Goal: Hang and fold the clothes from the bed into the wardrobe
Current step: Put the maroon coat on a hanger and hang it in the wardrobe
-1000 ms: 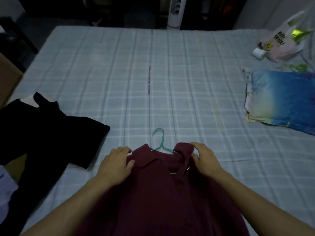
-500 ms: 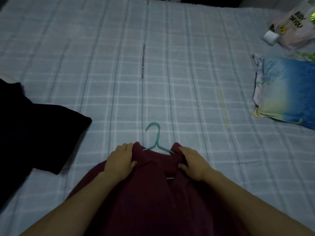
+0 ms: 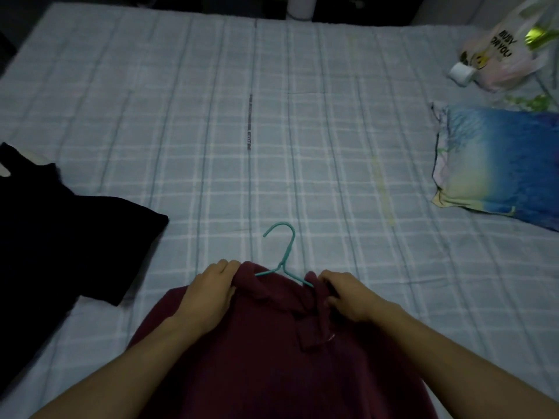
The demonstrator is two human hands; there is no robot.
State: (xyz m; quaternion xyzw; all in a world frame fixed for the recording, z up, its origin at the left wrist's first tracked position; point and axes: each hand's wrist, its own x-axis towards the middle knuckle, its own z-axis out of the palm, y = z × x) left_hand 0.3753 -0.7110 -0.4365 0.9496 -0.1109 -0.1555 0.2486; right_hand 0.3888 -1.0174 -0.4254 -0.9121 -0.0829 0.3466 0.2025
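A maroon polo shirt lies flat at the near edge of the bed, collar away from me. A teal wire hanger sits inside its neck, with the hook lying on the sheet beyond the collar. My left hand grips the left side of the collar and shoulder. My right hand pinches the right side of the collar by the placket. The hanger's lower bar is hidden under the cloth.
Black clothing is spread over the bed's left side. A blue and yellow pillow lies at the right, with a plastic bag and a white-capped bottle behind it. A white fan base stands beyond the far edge.
Both hands have shifted slightly along the collar, the right one curling down onto the placket side. The shirt and hanger stay in place; only the camera view has moved.
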